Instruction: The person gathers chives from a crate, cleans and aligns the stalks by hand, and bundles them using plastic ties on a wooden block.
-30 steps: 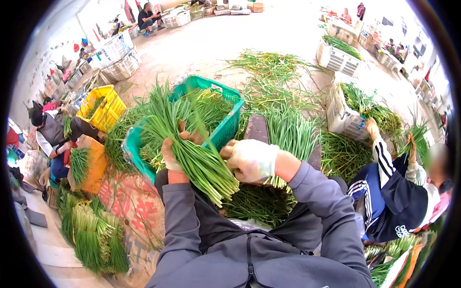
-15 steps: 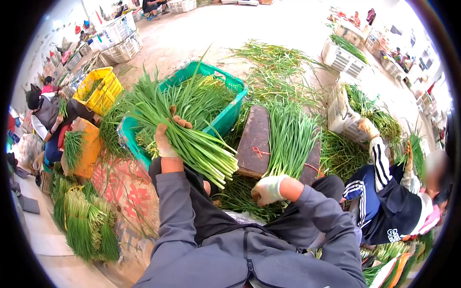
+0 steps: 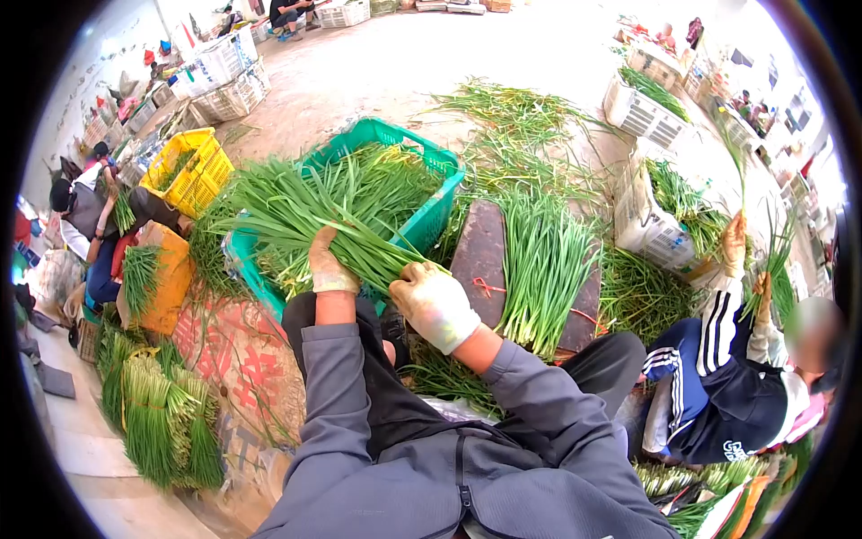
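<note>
A bunch of green chives (image 3: 301,214) slants across my lap, its leafy tips up to the left over the green crate (image 3: 433,205). My left hand (image 3: 332,267), in a pale glove, is closed around the middle of the bunch. Pressed against the stem end is my gloved right hand (image 3: 435,305), its fingers curled round the stems and hiding most of the pale ends. To the right, a second pile of chives (image 3: 544,269) lies on a dark board (image 3: 476,256), with a red tie (image 3: 486,287) beside it.
Loose chives (image 3: 512,135) are strewn on the floor ahead. Tied bundles (image 3: 171,413) stand at the lower left, near a yellow crate (image 3: 199,171). A white crate (image 3: 642,216) stands to the right. A co-worker in a striped jacket (image 3: 732,386) sits close by, handling chives.
My right hand has moved left and up from beside the board to the stem end of the bunch. The held bunch has tilted lower. The co-worker on the right has raised a hand with chives.
</note>
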`<action>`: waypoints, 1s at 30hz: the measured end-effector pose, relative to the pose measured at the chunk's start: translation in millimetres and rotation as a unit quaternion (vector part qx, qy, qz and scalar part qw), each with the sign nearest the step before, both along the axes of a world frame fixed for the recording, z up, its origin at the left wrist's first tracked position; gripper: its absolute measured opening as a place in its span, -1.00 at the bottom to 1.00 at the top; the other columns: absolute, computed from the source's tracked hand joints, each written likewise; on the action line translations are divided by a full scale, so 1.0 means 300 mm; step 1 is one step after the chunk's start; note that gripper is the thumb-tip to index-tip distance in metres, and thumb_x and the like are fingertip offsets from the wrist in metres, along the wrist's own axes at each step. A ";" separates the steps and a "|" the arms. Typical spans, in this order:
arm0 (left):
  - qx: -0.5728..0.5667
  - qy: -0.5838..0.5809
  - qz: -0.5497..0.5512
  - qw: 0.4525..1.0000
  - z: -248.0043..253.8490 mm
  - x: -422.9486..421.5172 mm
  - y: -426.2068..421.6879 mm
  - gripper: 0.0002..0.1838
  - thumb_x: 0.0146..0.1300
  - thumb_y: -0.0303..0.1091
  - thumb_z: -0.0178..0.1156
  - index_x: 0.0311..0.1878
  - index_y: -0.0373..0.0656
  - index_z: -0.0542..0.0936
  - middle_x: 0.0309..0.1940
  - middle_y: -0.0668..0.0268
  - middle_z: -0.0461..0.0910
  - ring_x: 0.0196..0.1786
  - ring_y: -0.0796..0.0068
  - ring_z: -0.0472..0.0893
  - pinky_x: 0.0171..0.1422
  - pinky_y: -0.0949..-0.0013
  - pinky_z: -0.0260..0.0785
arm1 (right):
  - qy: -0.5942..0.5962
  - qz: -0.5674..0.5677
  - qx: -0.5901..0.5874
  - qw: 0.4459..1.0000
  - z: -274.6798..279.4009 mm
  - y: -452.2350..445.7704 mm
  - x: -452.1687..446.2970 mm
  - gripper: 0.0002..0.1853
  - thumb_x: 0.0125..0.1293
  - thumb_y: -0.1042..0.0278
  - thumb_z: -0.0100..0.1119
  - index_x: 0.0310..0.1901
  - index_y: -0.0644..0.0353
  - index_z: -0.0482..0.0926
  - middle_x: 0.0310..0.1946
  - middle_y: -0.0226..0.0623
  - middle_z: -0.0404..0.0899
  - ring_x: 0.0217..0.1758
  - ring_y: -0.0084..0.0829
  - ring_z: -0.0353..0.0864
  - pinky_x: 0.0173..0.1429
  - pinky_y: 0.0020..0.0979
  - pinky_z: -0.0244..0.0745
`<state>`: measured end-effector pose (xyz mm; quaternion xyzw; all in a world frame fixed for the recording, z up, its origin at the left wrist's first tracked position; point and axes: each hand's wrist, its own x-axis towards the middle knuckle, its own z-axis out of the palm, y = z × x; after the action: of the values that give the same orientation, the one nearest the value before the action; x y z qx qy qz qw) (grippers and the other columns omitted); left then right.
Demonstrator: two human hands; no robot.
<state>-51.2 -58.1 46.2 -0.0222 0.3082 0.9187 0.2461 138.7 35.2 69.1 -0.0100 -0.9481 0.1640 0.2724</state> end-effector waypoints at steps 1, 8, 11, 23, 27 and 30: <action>0.003 -0.019 -0.001 1.000 0.008 -0.003 -0.004 -0.74 0.24 -0.29 0.20 -0.08 -0.24 0.58 -0.24 0.12 0.65 -0.22 0.13 0.65 -0.03 0.05 0.56 | -0.003 0.001 0.002 1.000 0.007 0.014 0.011 -0.86 0.16 0.31 0.33 -0.29 0.10 0.58 -0.26 -0.25 0.55 -0.08 -0.16 0.59 -0.04 -0.19 0.54; -0.038 -0.022 0.066 0.997 0.037 -0.023 -0.035 -0.74 0.29 -0.31 0.10 -0.04 -0.23 0.56 -0.23 0.19 0.63 -0.21 0.16 0.63 -0.03 0.09 0.55 | -0.013 0.237 -0.121 0.964 0.032 0.083 0.198 -0.82 0.19 0.41 0.36 -0.16 0.11 0.64 -0.05 -0.35 0.62 0.25 -0.17 0.52 0.27 -0.20 0.49; -0.045 -0.053 0.064 0.995 0.010 -0.062 -0.057 -0.78 0.30 -0.33 0.09 -0.06 -0.20 0.55 -0.20 0.21 0.61 -0.17 0.18 0.62 -0.02 0.06 0.54 | -0.072 0.259 -0.142 0.953 -0.039 0.094 0.277 -0.82 0.19 0.40 0.37 -0.16 0.12 0.64 -0.06 -0.32 0.63 0.19 -0.15 0.56 0.21 -0.20 0.54; 0.091 0.038 0.059 0.993 0.002 -0.075 -0.075 -0.69 0.31 -0.27 0.10 0.07 -0.14 0.50 -0.25 0.16 0.61 -0.21 0.17 0.61 0.11 0.03 0.52 | 0.014 0.016 -0.158 0.987 0.025 0.101 0.253 -0.78 0.29 0.35 0.24 -0.03 0.05 0.66 -0.24 -0.18 0.65 -0.22 -0.09 0.68 -0.14 -0.21 0.60; 0.098 0.025 0.032 0.994 0.008 -0.059 -0.065 -0.62 0.33 -0.30 0.11 0.19 -0.14 0.54 -0.30 0.23 0.62 -0.22 0.26 0.62 0.14 0.05 0.50 | -0.130 0.000 -0.030 0.991 0.090 0.071 0.146 -0.66 0.36 0.31 0.12 0.15 -0.12 0.61 -0.14 -0.16 0.63 -0.22 -0.13 0.71 -0.18 -0.25 0.61; 0.086 0.053 0.018 0.995 -0.005 -0.063 -0.077 -0.63 0.36 -0.27 0.14 0.17 -0.19 0.56 -0.31 0.28 0.62 -0.22 0.28 0.62 0.13 0.08 0.50 | -0.170 0.030 0.005 0.985 0.088 0.061 0.129 -0.62 0.41 0.26 0.01 0.22 -0.19 0.56 -0.12 -0.05 0.60 -0.29 -0.11 0.71 -0.29 -0.20 0.60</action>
<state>-70.1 -81.3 44.6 0.0420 0.2397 0.9461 0.2139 177.4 53.3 95.4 -0.0082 -0.9813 0.1629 0.1022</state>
